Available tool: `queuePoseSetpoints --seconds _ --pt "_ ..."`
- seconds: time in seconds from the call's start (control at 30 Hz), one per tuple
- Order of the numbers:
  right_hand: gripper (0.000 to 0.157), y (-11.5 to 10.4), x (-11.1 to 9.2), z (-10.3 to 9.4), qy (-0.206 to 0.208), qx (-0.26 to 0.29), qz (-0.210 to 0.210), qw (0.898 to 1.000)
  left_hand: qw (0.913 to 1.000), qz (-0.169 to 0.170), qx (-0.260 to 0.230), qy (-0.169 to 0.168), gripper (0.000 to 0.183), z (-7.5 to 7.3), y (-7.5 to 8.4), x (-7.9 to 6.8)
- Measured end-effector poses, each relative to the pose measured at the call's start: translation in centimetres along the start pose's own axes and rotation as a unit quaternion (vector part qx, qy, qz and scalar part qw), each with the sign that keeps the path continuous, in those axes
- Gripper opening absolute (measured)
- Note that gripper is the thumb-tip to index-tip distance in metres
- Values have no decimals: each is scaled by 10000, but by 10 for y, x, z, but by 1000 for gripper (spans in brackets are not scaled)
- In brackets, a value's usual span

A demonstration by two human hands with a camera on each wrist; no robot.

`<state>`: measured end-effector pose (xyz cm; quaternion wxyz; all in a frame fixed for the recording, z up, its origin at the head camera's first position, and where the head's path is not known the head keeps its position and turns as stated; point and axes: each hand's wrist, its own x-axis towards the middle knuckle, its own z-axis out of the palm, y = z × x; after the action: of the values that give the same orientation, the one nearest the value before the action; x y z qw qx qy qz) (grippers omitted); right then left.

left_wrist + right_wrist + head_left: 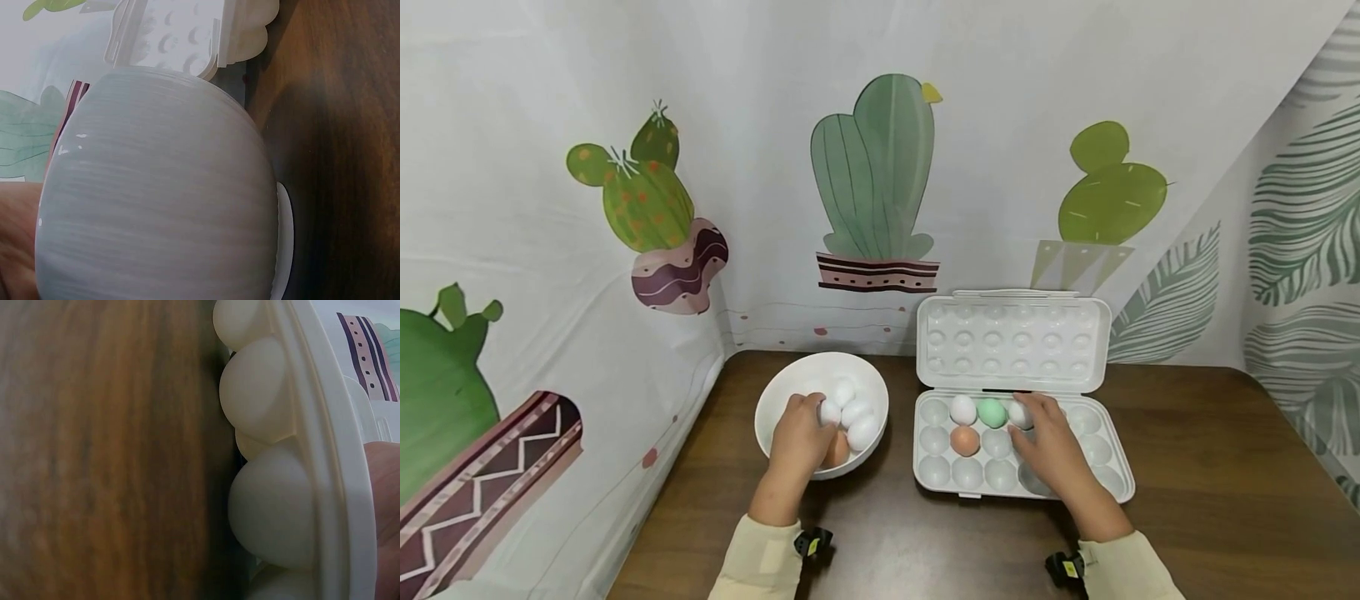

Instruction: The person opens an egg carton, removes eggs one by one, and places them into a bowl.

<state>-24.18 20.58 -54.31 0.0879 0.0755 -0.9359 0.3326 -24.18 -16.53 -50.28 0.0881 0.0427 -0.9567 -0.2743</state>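
Note:
My left hand (802, 433) reaches into a white bowl (775, 386), thumb and fingers pinching a white egg (830, 412). More white eggs (862, 432) and a brown egg (837, 450) lie around it in the bowl. On the right, my right hand (1049, 437) holds a white egg (1018, 414) at a back-row cup of the egg carton (922, 487). To its left in that row sit a green egg (992, 412) and a white egg (963, 409). A brown egg (965, 441) rests in the middle row. The bowl's side hides the left fingers in the left wrist view.
The carton's lid (1012, 379) stands raised at the back against a cactus-print cloth (760, 208). Both containers are on a dark wooden table (895, 533), the bowl left of the carton. The carton's rounded cups (269, 500) show from below in the right wrist view.

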Motion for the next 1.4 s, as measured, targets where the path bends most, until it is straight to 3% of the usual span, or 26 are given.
queuePoseSetpoints --seconds 0.47,1.4 --pt "48 2 -1 0 137 39 -284 9995 9998 66 190 -65 49 3 0 1" --pt "44 8 -1 2 188 105 -287 9994 9996 64 206 -196 44 3 1 -1"
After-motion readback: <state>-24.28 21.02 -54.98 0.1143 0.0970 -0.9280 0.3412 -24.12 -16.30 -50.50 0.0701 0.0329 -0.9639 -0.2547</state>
